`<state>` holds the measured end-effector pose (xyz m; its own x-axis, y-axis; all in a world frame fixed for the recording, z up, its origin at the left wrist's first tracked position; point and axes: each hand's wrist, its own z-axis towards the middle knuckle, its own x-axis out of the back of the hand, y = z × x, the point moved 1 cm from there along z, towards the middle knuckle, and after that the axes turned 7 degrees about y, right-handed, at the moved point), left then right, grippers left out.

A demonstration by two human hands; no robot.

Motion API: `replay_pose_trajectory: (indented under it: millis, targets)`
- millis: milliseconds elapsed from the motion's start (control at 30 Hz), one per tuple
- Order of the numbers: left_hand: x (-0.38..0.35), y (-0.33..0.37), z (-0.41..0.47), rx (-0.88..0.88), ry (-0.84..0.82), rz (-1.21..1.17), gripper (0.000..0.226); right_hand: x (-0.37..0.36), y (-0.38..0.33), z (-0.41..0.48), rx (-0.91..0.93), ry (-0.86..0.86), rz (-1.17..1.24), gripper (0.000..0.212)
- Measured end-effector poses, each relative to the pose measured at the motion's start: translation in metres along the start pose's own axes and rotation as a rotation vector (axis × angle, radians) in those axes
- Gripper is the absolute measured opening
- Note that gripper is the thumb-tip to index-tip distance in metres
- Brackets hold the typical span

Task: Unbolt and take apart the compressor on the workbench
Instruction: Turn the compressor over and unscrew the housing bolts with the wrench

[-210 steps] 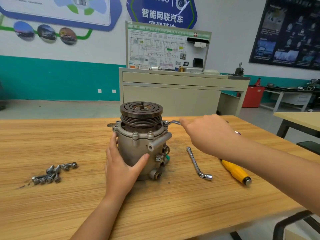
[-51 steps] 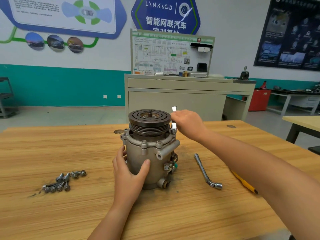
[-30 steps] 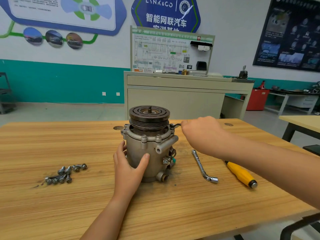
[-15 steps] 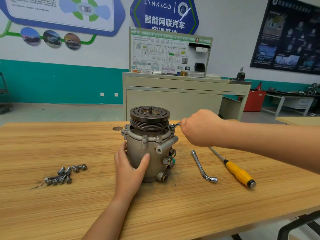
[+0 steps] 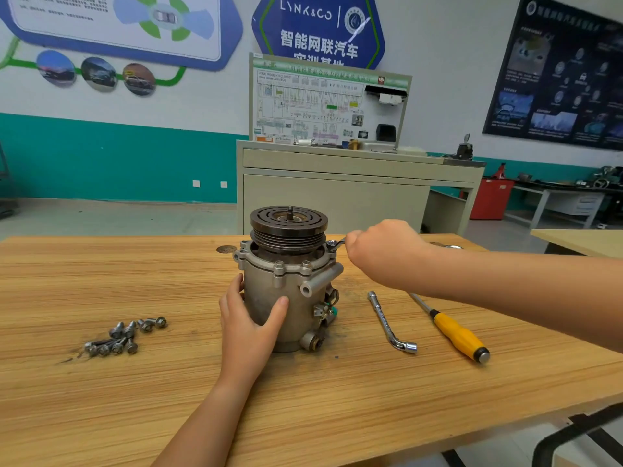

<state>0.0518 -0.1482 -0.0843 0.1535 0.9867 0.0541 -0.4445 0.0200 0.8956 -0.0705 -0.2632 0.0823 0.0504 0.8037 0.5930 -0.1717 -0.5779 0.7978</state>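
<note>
Head view: compressor [image 5: 286, 291] stands upright mid-workbench [image 5: 101, 399], pulley end up, long axis vertical. Left hand [image 5: 247, 326] wraps near side of housing, fingers curled open around it, bracing. Right hand [image 5: 381, 251] closed in fist on wrench [image 5: 335, 244], ring end seated at flange bolt on compressor's right rim; engagement likely, though partly hidden. Wrench handle runs rightward from bolt, so right hand is nearer and swing is horizontal. Removed bolts [image 5: 123, 337] piled well left. L-shaped socket wrench [image 5: 391, 323] and yellow-handled screwdriver [image 5: 451, 333] lie right, untouched.
</note>
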Motion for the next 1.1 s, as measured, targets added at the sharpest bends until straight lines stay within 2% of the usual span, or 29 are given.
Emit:
replay_pose_trajectory:
  millis: [600, 733, 900, 1100]
  targets:
    - [0.000, 0.001, -0.001, 0.018, -0.002, -0.020, 0.082, -0.014, 0.013, 0.012, -0.064, 0.064, 0.100, 0.017]
    - [0.000, 0.002, -0.002, 0.007, 0.002, -0.016, 0.082, -0.022, 0.022, 0.006, -0.017, 0.100, 0.129, 0.022]
    - [-0.001, 0.002, -0.002, -0.014, 0.006, -0.003, 0.081, -0.023, 0.002, 0.005, -0.081, 0.067, 0.119, 0.025]
    - [-0.001, 0.001, -0.001, -0.021, 0.003, 0.004, 0.081, -0.022, 0.025, 0.011, 0.050, 0.099, 0.043, 0.023]
